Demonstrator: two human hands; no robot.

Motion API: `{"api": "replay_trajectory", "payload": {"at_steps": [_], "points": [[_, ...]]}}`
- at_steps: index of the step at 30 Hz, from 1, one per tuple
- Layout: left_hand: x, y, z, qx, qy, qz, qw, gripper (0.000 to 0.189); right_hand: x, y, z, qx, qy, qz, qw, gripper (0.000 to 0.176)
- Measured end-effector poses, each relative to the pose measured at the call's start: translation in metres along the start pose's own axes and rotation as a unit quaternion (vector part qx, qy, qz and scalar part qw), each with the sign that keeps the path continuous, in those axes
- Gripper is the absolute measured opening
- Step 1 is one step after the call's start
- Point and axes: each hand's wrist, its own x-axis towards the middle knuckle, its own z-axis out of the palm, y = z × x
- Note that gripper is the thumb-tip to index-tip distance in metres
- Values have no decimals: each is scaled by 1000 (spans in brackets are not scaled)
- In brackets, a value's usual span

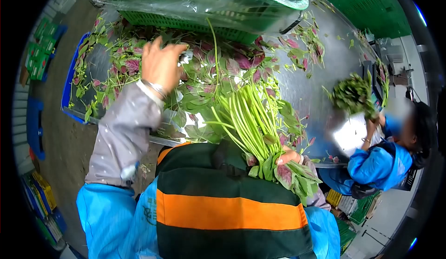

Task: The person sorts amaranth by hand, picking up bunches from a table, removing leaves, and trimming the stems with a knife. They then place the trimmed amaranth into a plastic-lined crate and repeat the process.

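Observation:
My right hand [289, 156] is closed around a bunch of amaranth [248, 119], low in front of my apron. The long pale green stems point up and away from me, and the red-and-green leaves [297, 180] hang over the near side of the hand. To the left, my left hand [162, 66] is over the loose amaranth leaves [200, 87] strewn on the metal table. Its fingers are apart, slightly smeared by motion, and nothing shows in them. A single long stem [214, 45] stands out from the leaves just right of that hand.
A green crate [195, 3] lined with clear plastic stands at the table's far side. A blue tray edge [69, 87] borders the left end. On the right, a co-worker in blue sleeves [371, 166] holds another bunch of greens [353, 93] over the metal table [320, 91].

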Motion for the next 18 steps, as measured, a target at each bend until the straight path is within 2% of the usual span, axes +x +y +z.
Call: {"api": "replay_trajectory", "payload": {"at_steps": [1,2,3,4,5,6,7,11,12,16,18], "points": [[-9,30,-10,201,102,140,964,33,-2,0,-3,-9,6,9,1000,83],[-11,51,-8,-47,63,126,989,29,-3,0,-6,-17,12,15,1000,82],[-22,76,-4,-134,21,98,986,23,-3,2,-6,-23,19,23,999,82],[-33,101,-1,-100,-10,126,987,26,4,-10,13,-3,18,2,1000,79],[-41,122,5,-104,6,154,983,30,3,-17,21,-10,28,24,999,77],[-47,131,17,-119,-52,141,981,34,3,-24,26,-18,39,45,998,76],[-52,134,29,-98,-80,130,983,37,2,-29,32,-26,50,67,996,75],[-63,130,36,-56,-79,112,989,46,-2,-24,33,-65,83,38,994,74],[-64,129,36,-44,-80,101,991,49,-5,-18,26,-86,120,57,987,72],[-56,134,44,-99,-98,150,979,56,-5,-11,24,-56,131,46,989,73],[-56,132,55,-126,-122,129,976,57,-5,-12,21,-57,115,61,990,74]]}}
